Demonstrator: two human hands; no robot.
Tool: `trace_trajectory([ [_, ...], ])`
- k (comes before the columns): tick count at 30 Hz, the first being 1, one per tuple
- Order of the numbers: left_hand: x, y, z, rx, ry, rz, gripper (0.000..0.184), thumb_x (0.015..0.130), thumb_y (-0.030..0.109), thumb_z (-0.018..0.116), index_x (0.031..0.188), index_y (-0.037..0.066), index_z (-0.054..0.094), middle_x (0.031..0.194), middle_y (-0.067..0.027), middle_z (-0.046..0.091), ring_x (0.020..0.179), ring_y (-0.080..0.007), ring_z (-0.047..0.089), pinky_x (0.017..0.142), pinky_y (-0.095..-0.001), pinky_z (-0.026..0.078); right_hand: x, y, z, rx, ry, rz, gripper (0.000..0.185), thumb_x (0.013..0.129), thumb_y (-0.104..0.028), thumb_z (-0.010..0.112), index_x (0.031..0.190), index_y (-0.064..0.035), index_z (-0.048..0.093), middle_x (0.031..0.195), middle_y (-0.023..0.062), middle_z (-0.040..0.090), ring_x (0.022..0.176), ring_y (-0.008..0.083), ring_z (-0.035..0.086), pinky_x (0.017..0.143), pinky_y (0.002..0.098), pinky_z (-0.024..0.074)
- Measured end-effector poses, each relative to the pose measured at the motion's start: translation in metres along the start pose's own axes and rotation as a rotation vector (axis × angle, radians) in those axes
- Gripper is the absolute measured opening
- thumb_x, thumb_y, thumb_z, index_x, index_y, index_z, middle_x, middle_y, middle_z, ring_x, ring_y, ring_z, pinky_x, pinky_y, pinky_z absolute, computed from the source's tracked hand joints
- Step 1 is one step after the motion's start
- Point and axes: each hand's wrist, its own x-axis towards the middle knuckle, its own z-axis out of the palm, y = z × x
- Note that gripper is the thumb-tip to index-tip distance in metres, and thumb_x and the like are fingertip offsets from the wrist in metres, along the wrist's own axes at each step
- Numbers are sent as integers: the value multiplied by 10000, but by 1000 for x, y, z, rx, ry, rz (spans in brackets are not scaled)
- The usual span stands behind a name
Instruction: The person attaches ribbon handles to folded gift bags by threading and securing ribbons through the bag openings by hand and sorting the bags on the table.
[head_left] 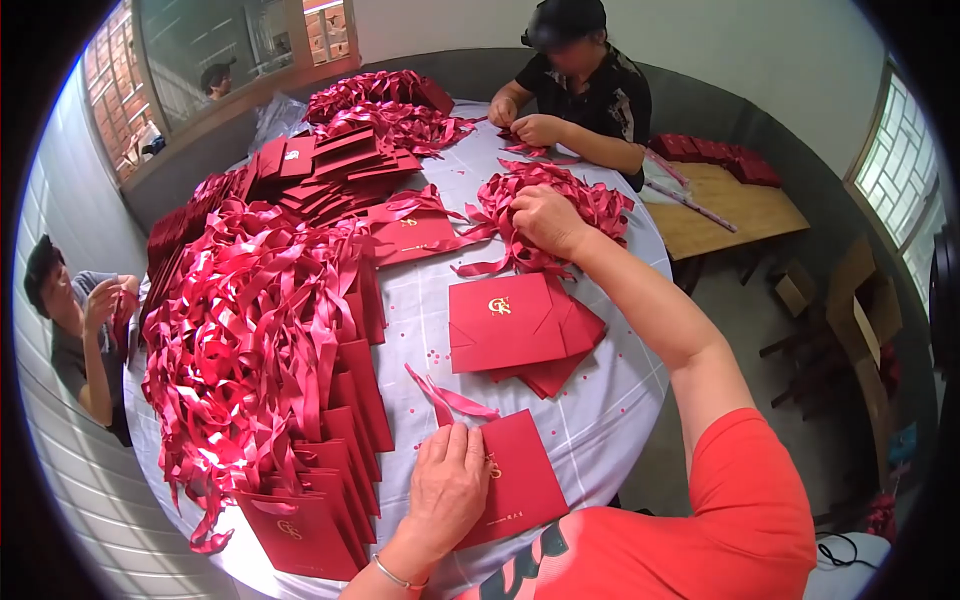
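Observation:
My left hand (447, 490) lies flat with its fingers out on a red bag (525, 480) near the table's front edge. A pink ribbon (450, 400) sticks up from that bag. Farther off, my right hand (547, 218) reaches into a heap of loose red ribbons (600, 205), its fingers bent together; what they hold is too hidden to make out. Between my hands lies a small stack of red bags with a gold emblem (505, 325). Another red bag (410, 238) lies flat left of the ribbon heap.
Rows of red bags (355, 410) topped with tangled ribbons (250, 320) fill the table's left side. More bags (335, 170) are piled behind. One person (590, 90) works across the table, another (75, 310) at the left. A wooden table (740, 210) stands at the right.

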Motion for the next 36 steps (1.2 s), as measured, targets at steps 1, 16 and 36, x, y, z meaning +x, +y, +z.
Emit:
trace_trajectory([
  [1,-1,0,0,-9,1,-2,489,778,124,730,1195,-81,575,1191,-213,575,1109,-365,551,955,-457,456,2,4,-2,67,21,21,38,725,-146,681,719,-113,699,983,59,712,988,249,638,890,388,501],
  [16,-2,6,-9,-250,176,5,381,839,132,696,1168,-47,632,1261,-245,594,1153,-403,576,1004,-457,460,76,-47,-151,897,169,493,99,935,-95,669,897,-6,651,769,-1,640,586,36,570,527,214,461],
  [36,-5,11,-15,-2119,200,-573,400,950,6,499,1346,-14,447,1274,-209,605,1195,-320,612,1013,-417,502,-92,-228,-225,889,-158,-24,133,765,-99,748,842,-81,640,633,38,593,511,222,604,449,340,480],
])
